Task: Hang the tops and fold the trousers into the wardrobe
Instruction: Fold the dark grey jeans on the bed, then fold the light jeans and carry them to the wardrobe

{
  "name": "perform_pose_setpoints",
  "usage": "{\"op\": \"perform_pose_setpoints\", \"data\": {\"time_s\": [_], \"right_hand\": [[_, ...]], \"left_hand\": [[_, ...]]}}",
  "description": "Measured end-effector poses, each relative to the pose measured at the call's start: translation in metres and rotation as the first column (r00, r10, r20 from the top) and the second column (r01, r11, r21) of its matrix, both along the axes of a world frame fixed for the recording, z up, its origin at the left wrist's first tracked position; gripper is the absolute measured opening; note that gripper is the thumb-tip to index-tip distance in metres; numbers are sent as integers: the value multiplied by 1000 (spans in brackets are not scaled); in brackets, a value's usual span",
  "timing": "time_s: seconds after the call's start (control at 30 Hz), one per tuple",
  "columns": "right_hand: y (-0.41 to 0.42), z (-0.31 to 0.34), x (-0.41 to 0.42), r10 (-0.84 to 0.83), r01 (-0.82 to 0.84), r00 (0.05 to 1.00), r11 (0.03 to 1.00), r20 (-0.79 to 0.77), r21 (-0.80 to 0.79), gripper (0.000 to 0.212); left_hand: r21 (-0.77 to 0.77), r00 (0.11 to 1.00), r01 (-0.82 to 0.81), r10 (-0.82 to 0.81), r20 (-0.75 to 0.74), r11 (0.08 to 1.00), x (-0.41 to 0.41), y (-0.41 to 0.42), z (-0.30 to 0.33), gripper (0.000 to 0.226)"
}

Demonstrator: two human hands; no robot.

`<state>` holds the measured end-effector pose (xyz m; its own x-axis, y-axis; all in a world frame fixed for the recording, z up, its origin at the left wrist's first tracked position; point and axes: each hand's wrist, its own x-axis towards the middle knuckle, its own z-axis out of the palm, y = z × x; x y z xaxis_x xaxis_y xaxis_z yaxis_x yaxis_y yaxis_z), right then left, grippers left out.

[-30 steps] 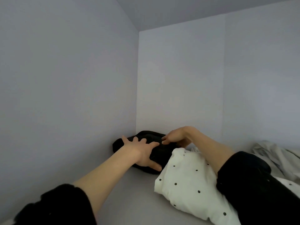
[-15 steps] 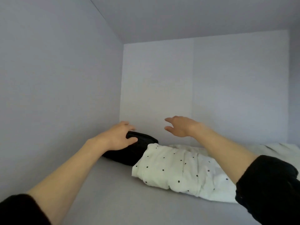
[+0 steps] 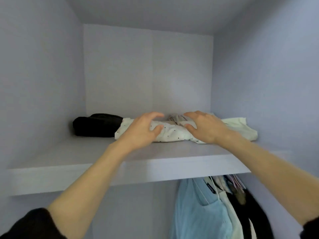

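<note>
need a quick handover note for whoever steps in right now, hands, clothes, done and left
Left hand: fingers curved over the white dotted trousers, hold unclear.
Right hand: likewise on the same bundle, beside it.
Both sit on the upper shelf; the black folded garment lies at the left, touching the dotted one.
Done: tops hang below the shelf, folded pieces are up.
Left: probably settle the dotted bundle, then let go.

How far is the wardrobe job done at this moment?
Done: tops hang under the shelf; black folded trousers lie on it. In hand: left hand and right hand rest on the dotted white garment. No unsorted clothes are visible.
</note>
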<state>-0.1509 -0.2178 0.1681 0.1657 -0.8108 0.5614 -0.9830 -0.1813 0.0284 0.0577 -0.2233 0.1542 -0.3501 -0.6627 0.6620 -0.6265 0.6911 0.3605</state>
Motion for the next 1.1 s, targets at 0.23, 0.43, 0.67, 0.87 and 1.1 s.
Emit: {"op": "perform_pose_setpoints", "data": {"time_s": [0.23,0.43,0.67,0.87,1.1], "right_hand": [[135,-59,-50,-64,74,967,997,247,-28,46],[254,-130,-94,-188,183,902,982,389,49,47],[442,-229,-122,-334,266,763,943,554,201,44],[621,-304,-162,-579,406,523,814,625,415,42],[786,-323,-230,-740,618,228,612,632,494,40]], "left_hand": [[67,965,261,-260,-32,963,-60,86,-44,31],[205,906,413,-424,9,887,-127,169,-96,34],[411,795,575,-602,-75,707,-199,311,-184,22],[627,632,622,-773,-49,469,-266,439,-265,19],[669,364,703,-930,-46,242,-387,573,-297,23]]}}
